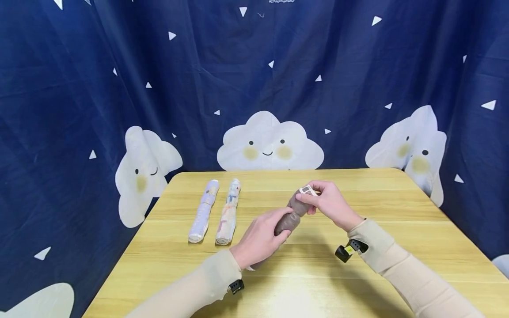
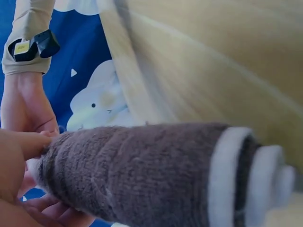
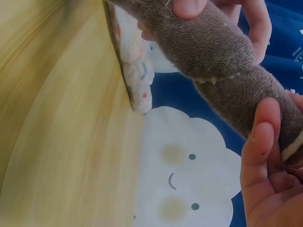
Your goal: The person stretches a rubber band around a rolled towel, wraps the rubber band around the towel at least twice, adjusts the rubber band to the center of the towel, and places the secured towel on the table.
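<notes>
A brown rolled towel [image 1: 287, 224] is held slantwise above the table by both hands. My left hand [image 1: 258, 234] grips its nearer part, fingers curled round it. Toward the far end, my right hand [image 1: 328, 203] pinches the roll between thumb and fingers, beside a white-patterned patch. Between the hands the roll narrows at a pinched-in waist, seen in the right wrist view on the brown towel [image 3: 208, 42]. White edging shows in layers at the near end of the towel [image 2: 142, 170] in the left wrist view.
Left of the hands, a lilac rolled towel [image 1: 203, 214] and a white patterned rolled towel [image 1: 228, 216] lie side by side on the wooden table [image 1: 377, 274]. A dark blue curtain [image 1: 222, 66] with clouds and triangles hangs behind and at both sides.
</notes>
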### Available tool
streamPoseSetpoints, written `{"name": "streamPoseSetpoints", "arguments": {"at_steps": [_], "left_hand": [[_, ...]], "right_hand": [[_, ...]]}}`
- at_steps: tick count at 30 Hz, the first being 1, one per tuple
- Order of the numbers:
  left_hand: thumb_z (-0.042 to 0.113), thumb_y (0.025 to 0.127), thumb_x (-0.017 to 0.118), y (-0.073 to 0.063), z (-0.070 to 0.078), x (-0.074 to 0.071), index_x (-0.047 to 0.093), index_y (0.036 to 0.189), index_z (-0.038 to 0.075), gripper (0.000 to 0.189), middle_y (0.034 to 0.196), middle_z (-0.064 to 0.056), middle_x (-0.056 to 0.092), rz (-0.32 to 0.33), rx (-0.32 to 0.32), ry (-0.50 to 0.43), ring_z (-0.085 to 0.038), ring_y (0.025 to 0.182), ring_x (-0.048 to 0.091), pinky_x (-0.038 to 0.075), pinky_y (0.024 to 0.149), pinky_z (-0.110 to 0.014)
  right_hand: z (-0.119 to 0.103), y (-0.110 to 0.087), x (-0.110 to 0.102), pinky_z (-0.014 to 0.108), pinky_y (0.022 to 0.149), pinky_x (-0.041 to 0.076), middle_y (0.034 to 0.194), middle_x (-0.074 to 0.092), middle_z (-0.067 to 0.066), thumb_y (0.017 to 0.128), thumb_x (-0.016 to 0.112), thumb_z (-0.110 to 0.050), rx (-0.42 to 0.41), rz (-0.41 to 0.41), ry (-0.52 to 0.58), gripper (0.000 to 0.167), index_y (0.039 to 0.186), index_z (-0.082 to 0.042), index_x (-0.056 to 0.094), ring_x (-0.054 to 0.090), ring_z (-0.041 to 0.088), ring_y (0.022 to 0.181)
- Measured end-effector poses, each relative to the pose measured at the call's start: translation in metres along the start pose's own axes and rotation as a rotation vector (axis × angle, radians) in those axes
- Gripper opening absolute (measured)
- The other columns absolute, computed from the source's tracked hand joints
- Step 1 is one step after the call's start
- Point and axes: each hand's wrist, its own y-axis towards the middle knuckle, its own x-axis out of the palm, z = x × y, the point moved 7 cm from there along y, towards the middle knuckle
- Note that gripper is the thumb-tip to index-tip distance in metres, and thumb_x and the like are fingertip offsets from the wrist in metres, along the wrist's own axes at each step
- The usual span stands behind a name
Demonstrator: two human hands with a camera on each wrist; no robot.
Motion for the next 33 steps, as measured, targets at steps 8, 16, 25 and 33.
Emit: {"name": "streamPoseSetpoints", "arguments": {"at_steps": [8,16,25,33], "left_hand": [[0.020,0.095,0.065,0.001,0.008,0.003,0.059,0.125,0.021,0.031,0.111,0.002,0.067,-0.104,0.032,0.054,-0.007,0.090,0.060,0.050,0.072,-0.022],[0.018,0.093,0.066,-0.003,0.019,0.010,0.058,0.099,0.021,0.011,0.094,0.003,0.062,-0.067,0.161,0.217,-0.005,0.069,0.053,0.041,0.055,-0.016],[0.030,0.086,0.068,-0.012,0.021,0.004,0.052,0.084,0.022,0.018,0.083,0.010,0.056,0.006,0.209,0.315,-0.004,0.065,0.049,0.035,0.048,-0.017],[0.040,0.088,0.074,-0.010,-0.009,-0.001,0.051,0.090,0.027,0.027,0.072,0.013,0.049,-0.016,-0.064,-0.071,-0.001,0.058,0.043,0.035,0.047,-0.020]], "right_hand": [[0.007,-0.001,0.004,0.032,0.055,0.054,0.075,0.067,0.007,0.085,0.081,-0.028,0.050,0.005,-0.074,0.027,0.090,-0.003,0.071,0.061,0.018,0.054],[0.010,0.000,0.003,0.031,0.053,0.053,0.070,0.066,0.004,0.087,0.078,-0.023,0.108,0.012,-0.048,0.025,0.090,0.001,0.069,0.060,0.017,0.052],[0.020,0.002,-0.007,0.024,0.049,0.049,0.064,0.062,0.000,0.088,0.073,-0.016,0.203,0.029,0.073,0.024,0.095,0.007,0.067,0.055,0.011,0.048],[0.016,0.003,-0.006,0.028,0.049,0.046,0.075,0.059,0.003,0.093,0.070,-0.020,0.110,-0.043,0.057,0.027,0.112,-0.001,0.066,0.050,0.014,0.047]]}}
